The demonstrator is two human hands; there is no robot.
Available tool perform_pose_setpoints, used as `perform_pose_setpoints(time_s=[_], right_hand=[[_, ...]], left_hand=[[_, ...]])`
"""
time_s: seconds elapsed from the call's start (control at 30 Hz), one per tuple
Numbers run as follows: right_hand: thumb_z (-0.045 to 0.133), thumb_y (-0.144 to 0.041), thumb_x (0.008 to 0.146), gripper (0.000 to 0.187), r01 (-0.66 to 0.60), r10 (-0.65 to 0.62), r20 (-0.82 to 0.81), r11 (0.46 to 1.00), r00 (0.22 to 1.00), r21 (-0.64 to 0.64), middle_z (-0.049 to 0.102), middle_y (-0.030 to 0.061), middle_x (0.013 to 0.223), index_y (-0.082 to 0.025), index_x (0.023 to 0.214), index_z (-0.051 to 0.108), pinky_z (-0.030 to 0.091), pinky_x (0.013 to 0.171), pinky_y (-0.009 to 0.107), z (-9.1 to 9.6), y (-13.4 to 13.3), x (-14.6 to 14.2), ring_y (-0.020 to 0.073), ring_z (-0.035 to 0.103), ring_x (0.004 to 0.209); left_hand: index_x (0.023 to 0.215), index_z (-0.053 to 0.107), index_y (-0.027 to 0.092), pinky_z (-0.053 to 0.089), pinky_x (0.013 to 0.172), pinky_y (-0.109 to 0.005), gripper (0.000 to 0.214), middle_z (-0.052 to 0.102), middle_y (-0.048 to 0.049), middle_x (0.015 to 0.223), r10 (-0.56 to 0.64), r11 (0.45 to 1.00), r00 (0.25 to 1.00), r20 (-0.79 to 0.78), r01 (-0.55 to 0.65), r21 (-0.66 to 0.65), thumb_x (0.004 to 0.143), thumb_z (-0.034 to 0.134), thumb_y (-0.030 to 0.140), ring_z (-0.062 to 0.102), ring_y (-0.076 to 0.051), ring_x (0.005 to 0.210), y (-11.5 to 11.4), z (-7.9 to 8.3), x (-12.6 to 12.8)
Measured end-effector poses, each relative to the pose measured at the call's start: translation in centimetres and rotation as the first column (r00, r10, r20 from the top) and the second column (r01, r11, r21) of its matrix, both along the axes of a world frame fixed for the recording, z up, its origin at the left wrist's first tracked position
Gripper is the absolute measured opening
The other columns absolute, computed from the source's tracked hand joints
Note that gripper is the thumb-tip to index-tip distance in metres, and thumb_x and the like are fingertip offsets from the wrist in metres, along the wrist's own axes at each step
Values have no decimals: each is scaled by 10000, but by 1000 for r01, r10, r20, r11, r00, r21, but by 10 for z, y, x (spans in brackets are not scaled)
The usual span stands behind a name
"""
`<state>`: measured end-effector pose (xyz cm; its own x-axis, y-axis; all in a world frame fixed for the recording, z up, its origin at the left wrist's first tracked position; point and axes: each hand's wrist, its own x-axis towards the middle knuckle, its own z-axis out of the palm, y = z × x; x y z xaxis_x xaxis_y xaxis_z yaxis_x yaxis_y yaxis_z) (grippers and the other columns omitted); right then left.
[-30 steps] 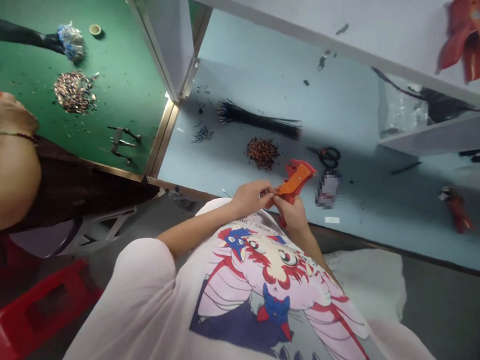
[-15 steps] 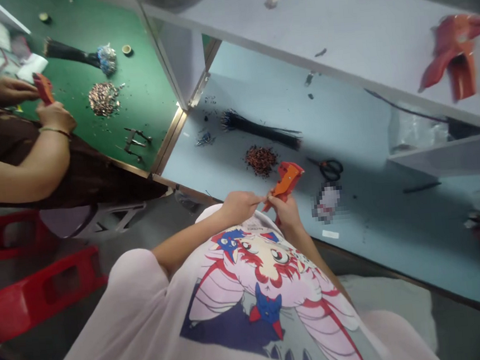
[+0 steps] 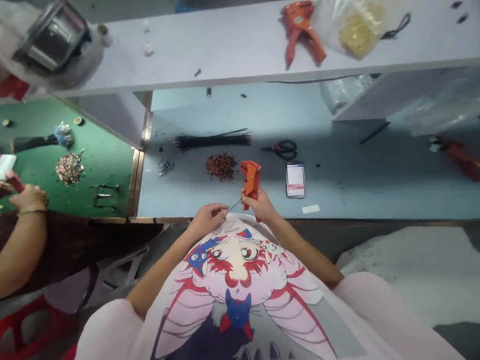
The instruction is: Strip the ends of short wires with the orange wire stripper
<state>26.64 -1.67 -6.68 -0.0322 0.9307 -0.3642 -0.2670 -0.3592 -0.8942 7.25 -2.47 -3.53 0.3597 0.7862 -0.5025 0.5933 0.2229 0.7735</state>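
Observation:
My right hand [image 3: 262,205] is wrapped round the handles of an orange wire stripper [image 3: 250,177], whose head points up and away from me. My left hand [image 3: 208,218] pinches a thin dark wire [image 3: 235,204] that runs across to the stripper; whether the jaws grip its end is too small to see. Just beyond the hands lies a pile of small copper-brown scraps [image 3: 221,166]. Behind that pile is a bundle of black wires [image 3: 213,141]. A few loose silvery bits [image 3: 166,168] are to its left.
Scissors [image 3: 281,149] and a phone [image 3: 295,180] lie right of my hands. A second orange stripper [image 3: 301,31] and a bag of yellow parts [image 3: 357,32] are on the shelf [image 3: 232,46]. A co-worker's hand [image 3: 31,198] holds a red-orange tool at the green table [image 3: 107,152] on the left.
The camera view has swung to the right and levelled. My hands have moved apart, and a length of wire now shows between the left fingers and the stripper.

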Motion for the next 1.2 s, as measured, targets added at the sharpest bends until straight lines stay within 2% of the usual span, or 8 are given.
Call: perform_pose_setpoints(time_s=[0.13,0.33,0.5,0.6,0.7,0.87,1.0,1.2], right_hand=[[600,-97,635,117,-62,56,53,992,997,114,535,-42,648,-178,715,573,413,575,231,6,-7,-3,105,485,592],[636,-189,657,153,-21,23,-35,998,999,64,542,-43,668,-173,789,560,424,618,251,8,-4,-6,110,503,606],[739,-264,609,348,-113,83,-264,989,961,-99,592,-14,716,-152,879,551,472,692,304,10,-1,16,142,593,674],[775,-270,591,386,-290,189,-461,944,867,-158,619,16,771,-139,888,565,499,717,329,17,-7,27,165,634,707],[772,-284,620,375,-366,254,-501,921,827,-136,626,32,793,-137,898,570,513,685,321,29,-16,28,173,642,708],[739,-294,679,325,-399,371,-344,917,863,-12,614,30,758,-125,895,565,496,610,269,48,-23,19,138,604,659],[708,-306,717,294,-472,462,-316,880,829,48,583,13,731,-132,883,540,460,539,241,57,-26,11,107,566,577],[683,-299,745,265,-473,470,-251,880,846,56,582,10,722,-134,885,529,447,532,232,55,-31,9,100,555,561]], left_hand=[[999,599,208,388,475,-232,257,644,0,688,0,989,992,125,18,-144,835,460,350,498,-99,482,15,9,25],[730,568,186,416,591,-230,133,570,23,599,-53,998,994,92,48,49,778,523,302,521,-105,575,28,13,28],[749,572,166,416,594,-229,173,586,15,614,191,964,975,113,-208,163,762,560,339,523,-102,573,32,21,21],[766,575,167,419,585,-220,158,599,13,635,311,913,934,178,-345,218,745,588,324,538,-100,584,34,32,20],[781,605,167,422,596,-218,132,608,10,663,316,853,927,204,-371,366,754,601,296,539,-98,608,33,41,17],[826,660,178,411,606,-218,114,625,-1,735,250,691,964,88,-241,682,816,574,252,493,-84,604,29,49,10],[872,672,185,427,652,-237,110,632,-9,744,175,568,985,-1,-100,817,831,575,215,506,-96,630,26,52,6],[906,680,180,438,667,-237,120,622,-26,784,131,498,991,-26,-43,866,831,587,181,541,-106,686,21,49,5]])
